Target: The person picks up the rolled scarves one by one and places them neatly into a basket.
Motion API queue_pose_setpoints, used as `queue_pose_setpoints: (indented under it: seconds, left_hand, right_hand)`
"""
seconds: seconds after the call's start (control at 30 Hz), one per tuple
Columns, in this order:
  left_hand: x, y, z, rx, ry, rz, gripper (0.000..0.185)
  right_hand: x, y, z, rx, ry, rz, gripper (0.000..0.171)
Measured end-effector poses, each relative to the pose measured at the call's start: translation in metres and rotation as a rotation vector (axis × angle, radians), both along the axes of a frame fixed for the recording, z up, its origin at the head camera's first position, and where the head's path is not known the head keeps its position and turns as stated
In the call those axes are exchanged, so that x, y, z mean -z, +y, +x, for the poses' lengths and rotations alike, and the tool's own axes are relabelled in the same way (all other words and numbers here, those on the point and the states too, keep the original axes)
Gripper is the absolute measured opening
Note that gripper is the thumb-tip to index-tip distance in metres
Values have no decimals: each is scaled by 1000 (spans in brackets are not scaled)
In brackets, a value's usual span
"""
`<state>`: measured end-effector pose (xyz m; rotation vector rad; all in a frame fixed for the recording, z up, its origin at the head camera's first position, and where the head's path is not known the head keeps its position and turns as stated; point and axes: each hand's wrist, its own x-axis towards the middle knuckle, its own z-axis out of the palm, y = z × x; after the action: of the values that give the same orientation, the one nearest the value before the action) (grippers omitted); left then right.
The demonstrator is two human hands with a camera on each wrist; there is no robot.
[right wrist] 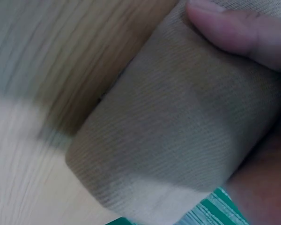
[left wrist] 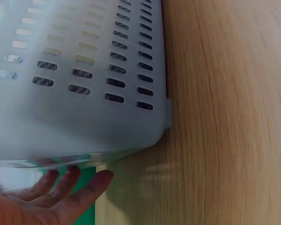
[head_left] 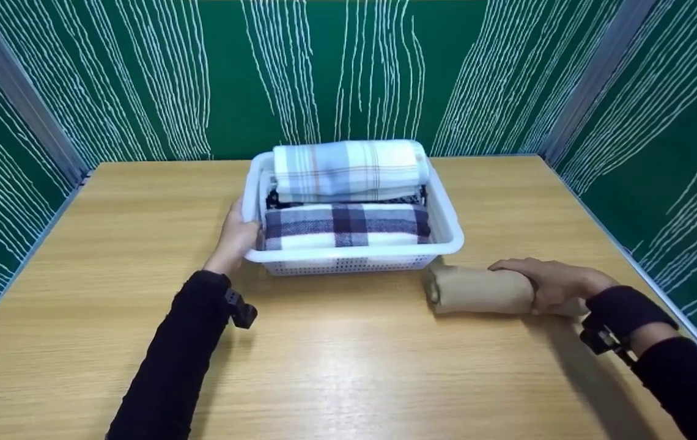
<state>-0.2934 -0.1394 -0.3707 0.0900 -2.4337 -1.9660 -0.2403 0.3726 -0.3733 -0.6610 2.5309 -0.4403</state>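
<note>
A white plastic basket [head_left: 354, 260] with slotted walls stands on the table toward the back. My left hand [head_left: 239, 235] grips its left rim; in the left wrist view its fingers [left wrist: 82, 197] lie along the basket's end wall. Inside the basket, a pale blue and white plaid rolled cloth [head_left: 348, 168] sits behind a purple and white checked one [head_left: 348, 226], with a black-patterned cloth partly hidden between them. To the basket's front right, my right hand [head_left: 559, 282] holds a tan rolled cloth [head_left: 483, 290] from above, thumb [right wrist: 243, 33] on one side.
The wooden table [head_left: 336, 366] carries everything. Green walls [head_left: 232, 79] with wavy white lines rise at the back and both sides, with grey metal posts [head_left: 593, 79] in the corners. Each wrist bears a small black camera.
</note>
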Motion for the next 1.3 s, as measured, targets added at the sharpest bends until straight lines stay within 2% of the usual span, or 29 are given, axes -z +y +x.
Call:
queue_pose_setpoints:
  seconds: [0.13,0.5,0.9,0.97,1.17,1.3]
  left_hand:
    - [1,1,0,-5,12,2,69]
    - [3,2,0,-3,7,4,70]
    - [0,1,1,-16,9,-1,69]
    - [1,0,1,-10,17,7,69]
    - [2,0,2,-3,42,18,69]
    - [2,0,2,-9,42,15,69]
  right_hand:
    - [1,-9,3,-40,32,-11,90]
    - [1,-51,7,-89,-20,-11,90]
    - [-5,-113,7,-31,-55,126,97]
    - [-5,-123,8,-63,-42,104,98]
    - [-2,-152,9,-234,36,-3,92]
    - [-2,-171,9,-276,55,-2,92]
